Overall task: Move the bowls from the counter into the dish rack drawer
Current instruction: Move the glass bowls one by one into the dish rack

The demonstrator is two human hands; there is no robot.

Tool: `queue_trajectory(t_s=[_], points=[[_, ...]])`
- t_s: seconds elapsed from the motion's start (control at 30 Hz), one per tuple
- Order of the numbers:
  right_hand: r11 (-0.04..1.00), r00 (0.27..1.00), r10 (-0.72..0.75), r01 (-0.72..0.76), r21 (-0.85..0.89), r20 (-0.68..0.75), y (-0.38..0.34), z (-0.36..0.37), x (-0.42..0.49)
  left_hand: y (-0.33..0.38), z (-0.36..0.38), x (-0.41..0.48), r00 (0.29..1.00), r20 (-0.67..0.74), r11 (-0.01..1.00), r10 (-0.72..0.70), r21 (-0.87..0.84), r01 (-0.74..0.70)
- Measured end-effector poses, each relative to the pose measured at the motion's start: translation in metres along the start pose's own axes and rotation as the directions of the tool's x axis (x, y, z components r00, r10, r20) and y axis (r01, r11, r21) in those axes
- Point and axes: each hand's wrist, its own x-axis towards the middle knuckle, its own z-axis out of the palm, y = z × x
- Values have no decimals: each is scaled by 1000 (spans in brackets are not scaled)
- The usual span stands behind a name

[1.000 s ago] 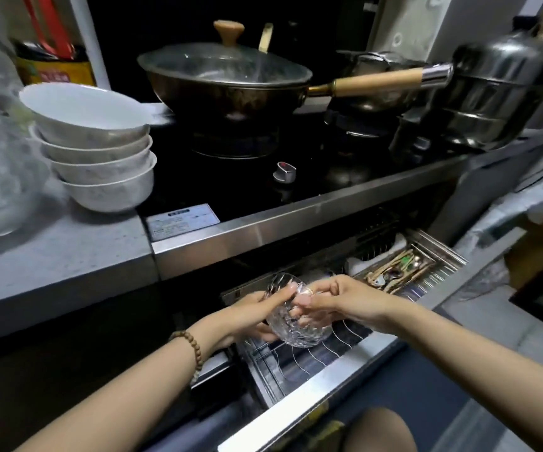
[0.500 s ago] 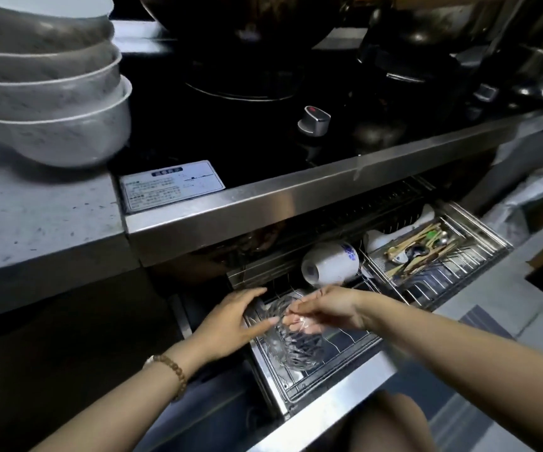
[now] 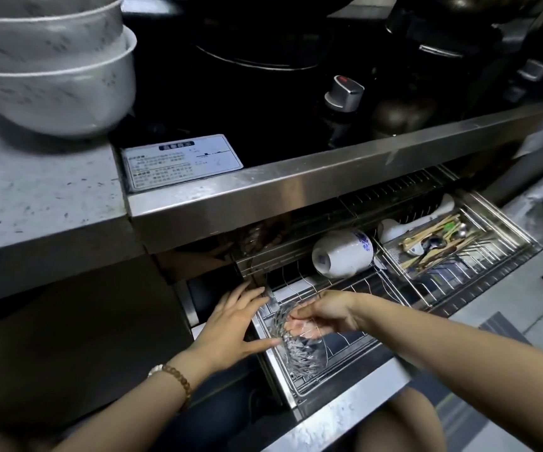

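Note:
A cut-glass bowl (image 3: 299, 345) stands on its edge among the wires at the left front of the pulled-out dish rack drawer (image 3: 338, 399). My right hand (image 3: 324, 313) grips the bowl's rim, with fingers inside it. My left hand (image 3: 236, 324) rests spread against the bowl's left side, thumb touching the glass. A stack of white speckled bowls (image 3: 51, 66) sits on the grey counter (image 3: 35, 197) at the top left.
A white cup with blue marks (image 3: 342, 252) lies on its side in the rack behind the glass bowl. A cutlery tray (image 3: 439, 243) with chopsticks and spoons fills the drawer's right part. Above are the black stove with a knob (image 3: 343, 93) and pots.
The glass bowl has gone down from above the drawer into the rack's wires. My left hand has loosened from gripping it to lying flat beside it. The view dropped closer.

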Motion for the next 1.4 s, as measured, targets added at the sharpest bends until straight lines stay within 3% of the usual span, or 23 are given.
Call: queue_trajectory(t_s=[0.37,0.5,0.8,0.97,1.2,1.4], points=[[998,996,-54,56,-18,71,5,-1,-1,-1,2,0,1000,-9,1000,13,-14,-13],[991,995,-67,76,-109,78,2,-1,-7,-3,2,1,1000,-7,1000,17,-2,-17],[923,980,-192,163,-347,-48,-3,2,-21,3,-5,1,1000,23,1000,-11,-24,12],[915,940,-323,279,-292,-112,-10,-2,-51,14,-17,-3,998,36,993,-52,-104,56],[798,742,-602,575,-180,-295,-3,1,-128,56,-52,-21,999,-23,920,-27,-393,16],[560,458,-816,776,-289,-351,-5,20,-217,102,-116,-49,972,-212,884,102,-429,-187]])
